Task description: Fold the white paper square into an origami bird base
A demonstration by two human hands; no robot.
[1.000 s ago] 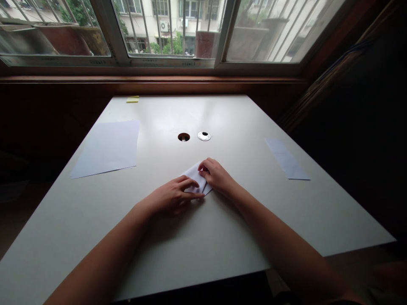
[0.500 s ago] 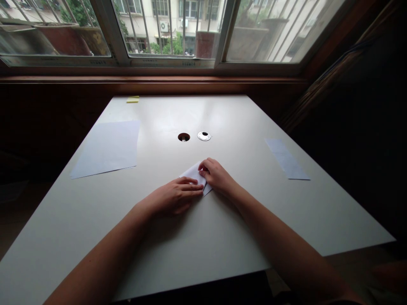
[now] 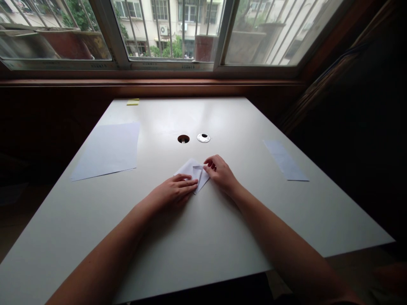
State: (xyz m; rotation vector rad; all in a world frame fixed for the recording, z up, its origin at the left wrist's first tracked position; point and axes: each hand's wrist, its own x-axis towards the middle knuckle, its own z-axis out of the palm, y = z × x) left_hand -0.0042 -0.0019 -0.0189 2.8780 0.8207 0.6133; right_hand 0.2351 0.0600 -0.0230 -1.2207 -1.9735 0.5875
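A small piece of folded white paper [image 3: 196,170] lies beneath my fingers at the middle of the desk [image 3: 203,237], nearer the near edge than the window-side one, its layers overlapping and one flap showing a crease. My left hand [image 3: 175,188] rests flat along the paper's left side, fingers stretched out over it, wide rather than clasped. My right hand [image 3: 221,173] is narrow at the opposite side, thumb and fingertips appearing to pinch the far right corner. The step in hand, I judge, is lining up a fold; the next move calls for a steady left hand as anchor, a careful match of edges on the right, and firm pressure along the crease, since a loose layer could slip. Just beyond the paper, toward the far edge, sit a round hole [image 3: 183,139] and, beside it, a silver ring-shaped cap [image 3: 203,138]. A large white sheet [image 3: 106,148] lies by the left edge, a narrow paper strip [image 3: 286,163] near the right edge, and a yellow pad [image 3: 132,102] at the far left corner, below the window [image 3: 174,29].
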